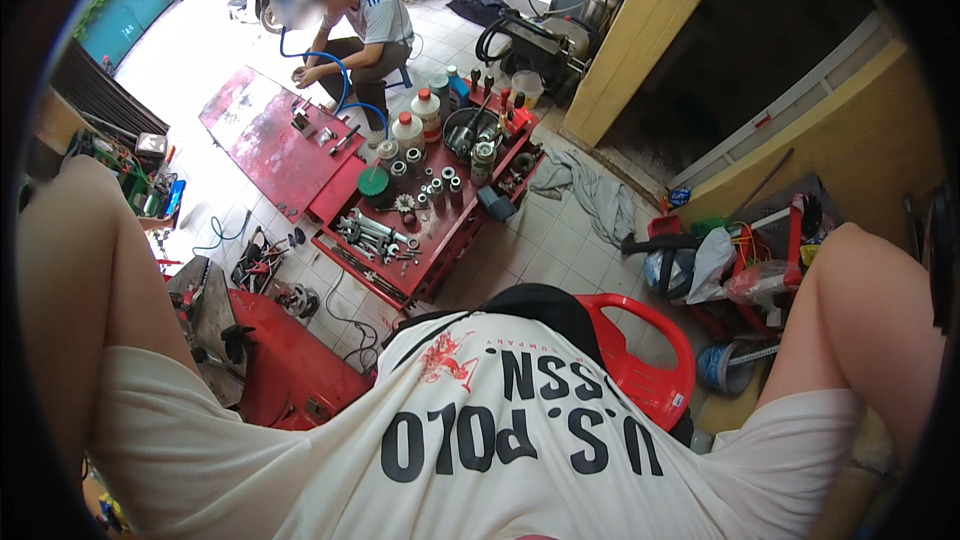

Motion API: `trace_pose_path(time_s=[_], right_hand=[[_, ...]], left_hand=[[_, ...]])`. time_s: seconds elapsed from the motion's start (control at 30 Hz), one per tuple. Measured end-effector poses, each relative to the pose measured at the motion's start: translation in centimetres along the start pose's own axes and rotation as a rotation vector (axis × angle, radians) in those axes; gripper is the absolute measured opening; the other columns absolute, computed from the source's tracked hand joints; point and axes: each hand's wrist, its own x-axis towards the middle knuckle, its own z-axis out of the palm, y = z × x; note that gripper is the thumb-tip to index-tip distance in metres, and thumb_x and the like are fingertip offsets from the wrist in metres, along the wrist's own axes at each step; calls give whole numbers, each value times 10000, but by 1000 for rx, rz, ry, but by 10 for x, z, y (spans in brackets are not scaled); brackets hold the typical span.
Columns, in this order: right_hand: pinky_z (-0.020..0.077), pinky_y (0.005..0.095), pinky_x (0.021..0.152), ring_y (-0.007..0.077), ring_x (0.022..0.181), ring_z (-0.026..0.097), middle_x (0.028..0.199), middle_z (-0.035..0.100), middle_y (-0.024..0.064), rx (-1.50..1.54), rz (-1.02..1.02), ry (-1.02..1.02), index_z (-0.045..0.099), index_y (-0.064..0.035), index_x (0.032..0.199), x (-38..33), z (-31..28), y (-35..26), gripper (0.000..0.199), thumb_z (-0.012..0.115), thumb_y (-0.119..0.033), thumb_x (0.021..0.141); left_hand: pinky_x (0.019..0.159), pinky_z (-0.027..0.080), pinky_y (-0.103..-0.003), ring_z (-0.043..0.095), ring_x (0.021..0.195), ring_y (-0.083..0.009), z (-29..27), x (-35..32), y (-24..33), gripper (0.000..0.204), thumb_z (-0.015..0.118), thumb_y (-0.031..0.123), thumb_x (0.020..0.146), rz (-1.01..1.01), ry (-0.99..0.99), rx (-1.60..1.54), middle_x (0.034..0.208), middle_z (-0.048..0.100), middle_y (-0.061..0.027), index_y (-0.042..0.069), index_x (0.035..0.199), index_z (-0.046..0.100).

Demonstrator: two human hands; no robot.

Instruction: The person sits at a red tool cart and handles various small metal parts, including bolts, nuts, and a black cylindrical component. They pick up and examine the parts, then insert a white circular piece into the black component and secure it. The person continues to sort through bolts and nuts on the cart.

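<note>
Neither of my hands shows. My left arm (70, 270) is bent upward along the left rim, and my right arm (865, 310) likewise on the right, so the hands lie outside the picture. Ahead of me stands a red tool cart (430, 265). On its top are several wrenches (372, 237), sockets (446, 180), a green-lidded container (374, 181), white bottles with red caps (427, 112) and a dark round bowl (468, 132) with metal parts in it.
A person (370, 30) sits on a low stool beyond a red lift platform (270, 135). A red plastic chair (645, 350) stands close in front. Grey cloth (590, 190) lies on the tiles. A cluttered rack (760, 260) stands right; a red motorbike body (290, 355) is at left.
</note>
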Motion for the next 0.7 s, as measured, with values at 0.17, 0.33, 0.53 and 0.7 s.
trace_pose_path(time_s=[0.17, 0.33, 0.53, 0.7], right_hand=[[428, 397, 898, 190, 976, 566, 1169, 646, 94, -16, -2, 1, 560, -73, 1389, 0, 0, -6, 650, 572, -568, 970], [423, 414, 926, 204, 1006, 564, 1186, 643, 99, -15, -36, -34, 555, -75, 1394, -11, 6, 1, 683, 569, -600, 958], [416, 435, 959, 221, 1042, 562, 1207, 638, 105, -35, -49, -28, 549, -78, 1400, -7, 2, -12, 722, 564, -637, 944], [410, 452, 987, 235, 1072, 560, 1224, 635, 109, -65, -60, -14, 544, -80, 1405, -5, -6, -13, 755, 560, -669, 932]], left_hand=[[1067, 489, -461, 653, 1159, -273, -1, -5, 3, 617, 401, 501, 1081, 29, 16, 42, 1304, 651, -195, 6, 1424, 534], [1063, 491, -466, 655, 1155, -284, 1, -16, 8, 652, 389, 532, 1079, 65, -2, 122, 1303, 653, -204, 5, 1437, 526], [1058, 494, -471, 658, 1150, -298, -3, -8, 8, 694, 376, 570, 1077, 94, 13, 141, 1301, 655, -215, 4, 1453, 517], [1054, 496, -475, 660, 1146, -309, -7, -7, 7, 729, 364, 601, 1075, 120, 43, 154, 1300, 657, -225, 2, 1466, 509]])
